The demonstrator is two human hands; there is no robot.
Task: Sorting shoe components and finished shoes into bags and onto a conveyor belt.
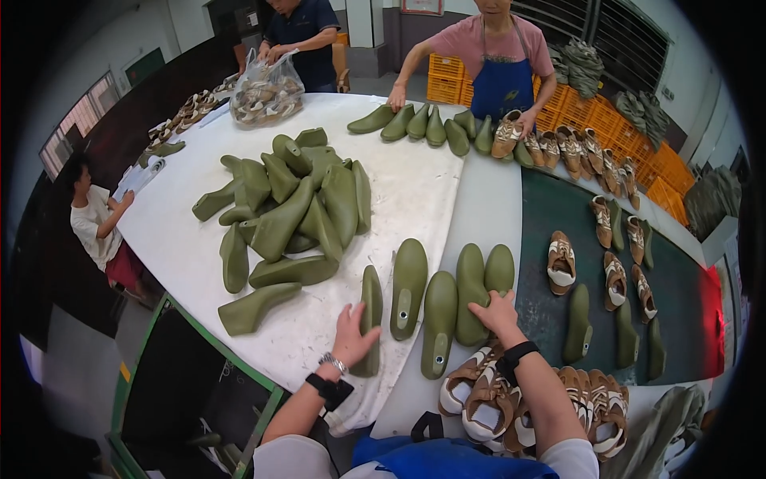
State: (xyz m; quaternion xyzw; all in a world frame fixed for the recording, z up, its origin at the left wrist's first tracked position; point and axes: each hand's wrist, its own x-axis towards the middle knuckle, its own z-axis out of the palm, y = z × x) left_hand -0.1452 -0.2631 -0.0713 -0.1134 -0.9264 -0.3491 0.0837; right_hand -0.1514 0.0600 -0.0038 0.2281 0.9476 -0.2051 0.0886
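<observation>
- Left hand (pixel 351 335) open, fingers resting on a green shoe last (pixel 369 315) lying on its side; a nudge could tip it off the near table edge (pixel 263 375) just left of the wrist.
- Right hand (pixel 496 311) flat on an upright last (pixel 469 291), probably not gripping; neighbours (pixel 439 323) touching, could topple.
- Finished shoes (pixel 487 395) crowd below the right wrist; open room on the dark belt (pixel 550 215) beyond.

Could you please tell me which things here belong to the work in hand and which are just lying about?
In hand: left hand on a green shoe last; right hand on another last.

Lying about: pile of lasts; bag of shoes; orange crates.
</observation>
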